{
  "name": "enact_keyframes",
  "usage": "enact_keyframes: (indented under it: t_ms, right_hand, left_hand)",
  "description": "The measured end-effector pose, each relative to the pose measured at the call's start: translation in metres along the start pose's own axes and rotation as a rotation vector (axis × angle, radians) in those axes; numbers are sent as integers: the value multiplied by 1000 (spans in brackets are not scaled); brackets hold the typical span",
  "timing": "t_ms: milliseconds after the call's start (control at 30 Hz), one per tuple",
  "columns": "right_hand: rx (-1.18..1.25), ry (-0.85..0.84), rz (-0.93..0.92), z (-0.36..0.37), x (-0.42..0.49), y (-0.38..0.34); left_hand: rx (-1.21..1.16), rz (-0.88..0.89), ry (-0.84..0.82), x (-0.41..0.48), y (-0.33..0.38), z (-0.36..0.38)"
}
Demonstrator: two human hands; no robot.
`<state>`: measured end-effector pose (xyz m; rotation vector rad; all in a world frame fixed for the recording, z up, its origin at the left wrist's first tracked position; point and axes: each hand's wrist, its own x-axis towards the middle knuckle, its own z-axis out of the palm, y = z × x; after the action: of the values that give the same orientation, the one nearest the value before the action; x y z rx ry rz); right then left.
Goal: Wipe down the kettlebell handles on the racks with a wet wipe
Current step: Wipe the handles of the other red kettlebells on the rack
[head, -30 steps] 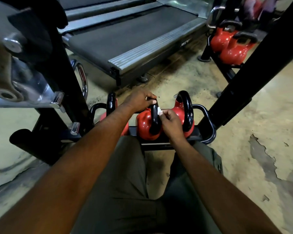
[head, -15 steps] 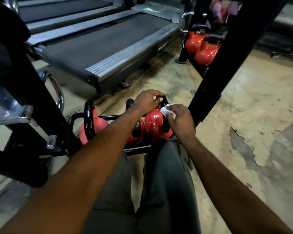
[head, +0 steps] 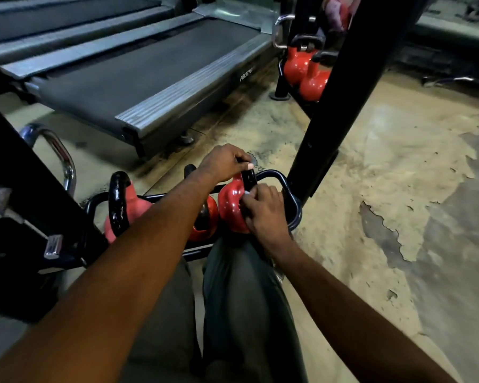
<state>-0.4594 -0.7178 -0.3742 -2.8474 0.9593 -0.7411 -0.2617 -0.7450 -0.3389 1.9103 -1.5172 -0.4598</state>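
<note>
Three red kettlebells with black handles stand on a low black rack [head: 293, 200] in front of my knees. My left hand [head: 224, 161] grips the top of the black handle of the right kettlebell [head: 231, 205]. My right hand [head: 263, 208] holds a white wet wipe [head: 246, 192], mostly hidden under its fingers, against the lower part of that handle. The middle kettlebell [head: 205, 221] is largely covered by my left forearm. The left kettlebell [head: 119, 205] stands untouched, its handle upright.
A black upright post [head: 332, 100] rises just right of the rack. Behind it a second rack holds more red kettlebells [head: 304, 67]. A treadmill [head: 138, 76] lies ahead on the left. Black machine frame with chrome parts [head: 61, 156] crowds the left side. Worn concrete floor spreads right.
The view has swung left to right along the rack. My hands moved from the middle kettlebell's handle to the right one; the right hand with the wipe has slid lower on that handle.
</note>
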Motion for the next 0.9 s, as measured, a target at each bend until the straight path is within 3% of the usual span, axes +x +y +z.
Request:
enact_keyframes:
  t_ms: [100, 233, 300, 433, 533, 600, 733, 900]
  right_hand:
    - [181, -9, 53, 8, -30, 12]
    - [506, 49, 288, 16, -37, 17]
    - [469, 70, 272, 18, -33, 15]
    - [175, 69, 210, 21, -10, -7]
    - [159, 117, 194, 20, -2, -12]
    - [306, 146, 223, 22, -18, -5]
    - [682, 141, 496, 13, -36, 5]
    - [933, 101, 564, -2, -3, 11]
  left_hand:
    - [-9, -13, 5, -1, 1, 1]
    - [-1, -21, 10, -2, 0, 2]
    - [-5, -33, 11, -2, 1, 0]
    - [-22, -36, 7, -1, 2, 0]
    - [-17, -36, 10, -3, 2, 0]
    - [-29, -39, 21, -5, 0, 1]
    - [-72, -59, 45, -4, 0, 4]
    - [-63, -91, 55, -6, 3, 3]
